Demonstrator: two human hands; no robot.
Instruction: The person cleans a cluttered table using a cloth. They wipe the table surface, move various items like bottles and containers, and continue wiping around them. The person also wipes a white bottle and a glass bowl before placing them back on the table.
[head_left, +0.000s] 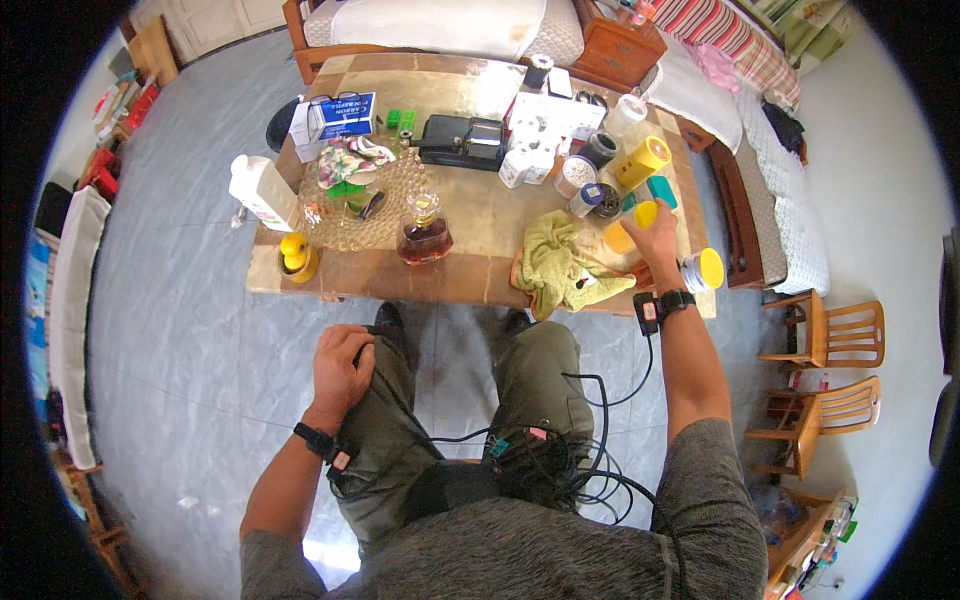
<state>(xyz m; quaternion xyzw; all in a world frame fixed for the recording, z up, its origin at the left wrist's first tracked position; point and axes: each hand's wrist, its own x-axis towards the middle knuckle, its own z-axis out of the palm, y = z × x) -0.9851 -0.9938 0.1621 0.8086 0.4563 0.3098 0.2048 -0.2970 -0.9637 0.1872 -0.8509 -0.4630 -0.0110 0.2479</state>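
My left hand (343, 367) rests on my left knee with nothing in it, thumb apart from the loosely curled fingers. Over the right part of the table, my right hand (658, 238) grips a yellow-lidded plastic jar (619, 237) near its lid. A yellow-green cloth (551, 255) lies to the left of this jar, partly over the table's front edge. Right of my hand is a white jar with a yellow lid (703, 271). Behind the gripped jar are a yellow bottle (643, 163), a teal box (662, 192) and a blue-capped jar (586, 199).
The table (480, 217) also bears an amber perfume bottle (425, 238), a glass fruit dish (315, 214), a white jug (261, 191), a yellow duck figure in a cup (297, 259) and a black case (461, 140). Cables (592, 472) run across my lap to both wrists.
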